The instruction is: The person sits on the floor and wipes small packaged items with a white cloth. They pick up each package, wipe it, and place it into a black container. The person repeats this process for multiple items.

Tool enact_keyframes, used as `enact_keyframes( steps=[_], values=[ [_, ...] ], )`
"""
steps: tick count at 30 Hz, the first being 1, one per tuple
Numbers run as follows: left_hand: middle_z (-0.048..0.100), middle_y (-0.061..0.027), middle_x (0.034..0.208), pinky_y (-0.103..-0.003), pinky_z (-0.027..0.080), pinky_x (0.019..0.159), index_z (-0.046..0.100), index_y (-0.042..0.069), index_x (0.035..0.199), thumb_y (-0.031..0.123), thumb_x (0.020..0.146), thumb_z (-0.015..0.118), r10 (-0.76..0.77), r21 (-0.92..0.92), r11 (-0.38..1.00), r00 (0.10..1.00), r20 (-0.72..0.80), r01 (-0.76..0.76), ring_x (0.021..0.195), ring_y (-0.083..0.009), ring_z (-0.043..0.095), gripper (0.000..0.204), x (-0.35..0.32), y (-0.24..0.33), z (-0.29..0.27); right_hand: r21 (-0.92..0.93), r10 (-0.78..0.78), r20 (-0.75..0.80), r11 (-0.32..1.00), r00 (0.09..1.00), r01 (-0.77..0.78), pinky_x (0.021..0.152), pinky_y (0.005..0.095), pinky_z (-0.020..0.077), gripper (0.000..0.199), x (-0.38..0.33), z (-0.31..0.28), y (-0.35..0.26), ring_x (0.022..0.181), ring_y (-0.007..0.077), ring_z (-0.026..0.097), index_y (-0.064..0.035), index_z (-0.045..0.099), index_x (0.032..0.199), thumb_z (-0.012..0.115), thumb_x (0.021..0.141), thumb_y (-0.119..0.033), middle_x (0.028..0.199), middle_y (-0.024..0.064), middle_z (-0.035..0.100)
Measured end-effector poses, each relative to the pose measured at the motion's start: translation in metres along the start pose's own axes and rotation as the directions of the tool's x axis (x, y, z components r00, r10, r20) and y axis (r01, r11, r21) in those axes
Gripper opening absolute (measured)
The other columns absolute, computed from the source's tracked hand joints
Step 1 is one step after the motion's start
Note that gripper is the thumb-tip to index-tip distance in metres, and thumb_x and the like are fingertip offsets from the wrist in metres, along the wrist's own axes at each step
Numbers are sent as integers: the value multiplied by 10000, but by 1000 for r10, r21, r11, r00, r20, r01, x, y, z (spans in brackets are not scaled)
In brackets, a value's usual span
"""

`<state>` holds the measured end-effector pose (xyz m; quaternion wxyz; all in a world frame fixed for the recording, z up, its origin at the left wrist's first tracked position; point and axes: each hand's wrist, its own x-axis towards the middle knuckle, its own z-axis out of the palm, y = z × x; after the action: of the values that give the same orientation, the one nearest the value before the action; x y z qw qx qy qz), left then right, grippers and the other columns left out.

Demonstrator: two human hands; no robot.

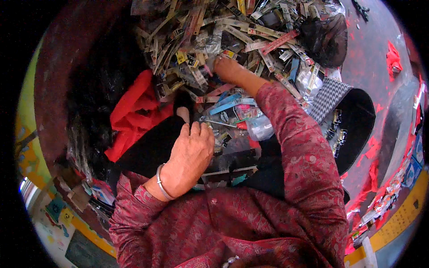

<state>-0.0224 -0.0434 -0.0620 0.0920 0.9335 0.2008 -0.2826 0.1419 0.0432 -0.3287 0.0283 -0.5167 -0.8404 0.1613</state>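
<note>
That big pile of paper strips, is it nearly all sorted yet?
Not nearly. The pile of strips and packets is large and jumbled. Right now the right hand reaches into it, while the left hand rests on dark cloth near the lap. A few small clips lie on the black sheet at the right, perhaps already picked out. Most of the pile looks untouched.

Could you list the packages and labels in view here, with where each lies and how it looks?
Heap of strip packages: top centre, long narrow cards, cream, yellow and red.
Blue strip package: below the right hand, slim, light blue.
Clear plastic bag: centre, crumpled, see-through.
Black bag: upper right, bulging.
</note>
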Motion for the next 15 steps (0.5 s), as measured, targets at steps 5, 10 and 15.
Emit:
enact_keyframes(
  steps=[5, 10, 15],
  values=[
    [550, -136, 1064, -343, 401, 851, 541, -22, 1065, 133, 731, 514, 5, -55, 998, 999, 53, -2, 997, -248, 514, 369, 0, -2, -6, 102, 322, 118, 937, 939, -334, 661, 424, 494, 247, 0, -44, 53, 822, 316, 615, -37, 596, 926, 543, 730, -178, 851, 195, 621],
    [547, -139, 1067, -352, 398, 858, 528, -23, 1082, 131, 733, 511, 24, 13, 1000, 1000, -15, -23, 1001, -253, 512, 382, 0, -2, -2, 320, 396, 130, 851, 909, -416, 729, 424, 463, 297, -41, -30, 136, 845, 382, 583, 23, 606, 909, 511, 718, -183, 877, 249, 598],
    [542, -139, 1076, -359, 394, 865, 525, -24, 1085, 121, 730, 512, 25, -22, 999, 1000, -10, -25, 1017, -254, 504, 383, 2, 2, -3, 615, 507, 236, 582, 829, -532, 755, 391, 441, 341, -115, -83, 101, 867, 343, 582, 68, 588, 911, 522, 708, -197, 902, 236, 605]
  ],
)
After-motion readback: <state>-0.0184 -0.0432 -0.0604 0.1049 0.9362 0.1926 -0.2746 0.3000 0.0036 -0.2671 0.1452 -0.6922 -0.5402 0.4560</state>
